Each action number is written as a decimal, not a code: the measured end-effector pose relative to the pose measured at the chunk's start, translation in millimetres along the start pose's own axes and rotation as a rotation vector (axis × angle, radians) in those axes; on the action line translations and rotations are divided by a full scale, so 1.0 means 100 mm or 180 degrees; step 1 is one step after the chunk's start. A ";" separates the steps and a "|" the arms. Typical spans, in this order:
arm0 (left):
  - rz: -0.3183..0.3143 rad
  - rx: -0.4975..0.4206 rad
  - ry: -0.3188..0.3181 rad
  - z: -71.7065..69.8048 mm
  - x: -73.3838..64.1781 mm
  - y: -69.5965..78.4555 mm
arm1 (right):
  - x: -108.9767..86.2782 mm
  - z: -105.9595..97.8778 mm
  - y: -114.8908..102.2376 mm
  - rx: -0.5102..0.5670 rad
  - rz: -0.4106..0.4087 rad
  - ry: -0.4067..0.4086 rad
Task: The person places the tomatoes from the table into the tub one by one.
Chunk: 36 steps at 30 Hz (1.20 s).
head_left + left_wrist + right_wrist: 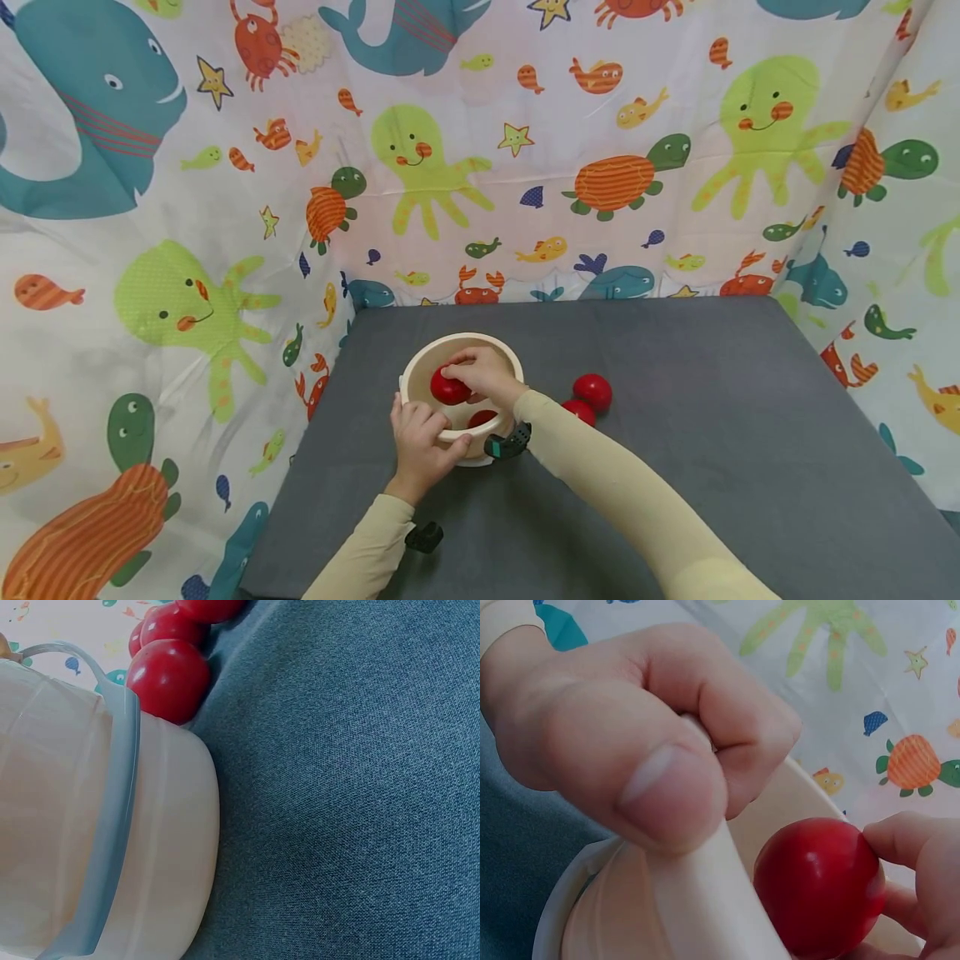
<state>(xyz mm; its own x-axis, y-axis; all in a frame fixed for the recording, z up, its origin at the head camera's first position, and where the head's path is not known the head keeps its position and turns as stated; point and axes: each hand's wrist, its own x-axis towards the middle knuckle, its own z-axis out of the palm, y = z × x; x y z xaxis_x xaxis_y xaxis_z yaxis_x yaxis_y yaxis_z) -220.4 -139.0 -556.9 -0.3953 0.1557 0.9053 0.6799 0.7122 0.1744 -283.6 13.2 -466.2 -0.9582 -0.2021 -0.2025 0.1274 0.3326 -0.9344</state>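
A cream bucket stands on the dark table, left of its middle. My left hand grips the near-left part of its rim, fingers curled over the edge, as the right wrist view also shows. Inside the bucket's mouth, my right hand holds a glossy red ball between thumb and fingers. Below it, another red ball lies in the bucket, partly hidden by the near wall. The left wrist view shows the bucket's side with its grey handle hanging down.
Right of the bucket more red balls lie on the grey table cloth, partly behind my right forearm; several show in the left wrist view. A curtain printed with sea animals hangs behind the table and at both sides.
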 end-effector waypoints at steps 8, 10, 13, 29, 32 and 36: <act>0.0012 0.0019 -0.0004 0.00 -0.01 0.00 | 0.00 0.04 0.03 -0.0071 0.0005 -0.0042; 0.0013 0.0028 -0.0015 0.00 -0.01 -0.01 | 0.00 0.04 0.03 -0.0096 0.0012 -0.0047; -0.0002 0.0030 -0.0030 0.00 -0.02 0.00 | -0.02 0.04 0.02 -0.0125 0.0036 -0.0055; -0.0048 0.0051 -0.0071 0.00 -0.01 -0.02 | 0.00 0.05 0.03 -0.0020 0.0048 -0.0085; -0.0059 0.0048 -0.0090 0.00 -0.02 -0.02 | 0.00 0.06 0.04 -0.0017 0.0034 -0.0090; -0.0085 0.0029 -0.0139 -0.01 -0.03 -0.01 | -0.01 0.06 0.04 0.0049 0.0033 -0.0114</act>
<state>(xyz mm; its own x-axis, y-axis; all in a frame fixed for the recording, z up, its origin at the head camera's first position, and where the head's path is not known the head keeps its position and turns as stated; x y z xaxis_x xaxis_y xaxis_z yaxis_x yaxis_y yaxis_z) -219.7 -141.2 -559.1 -0.4398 0.1662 0.8826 0.6633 0.7226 0.1945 -280.0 9.3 -471.9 -0.9471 -0.2317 -0.2222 0.1414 0.3206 -0.9366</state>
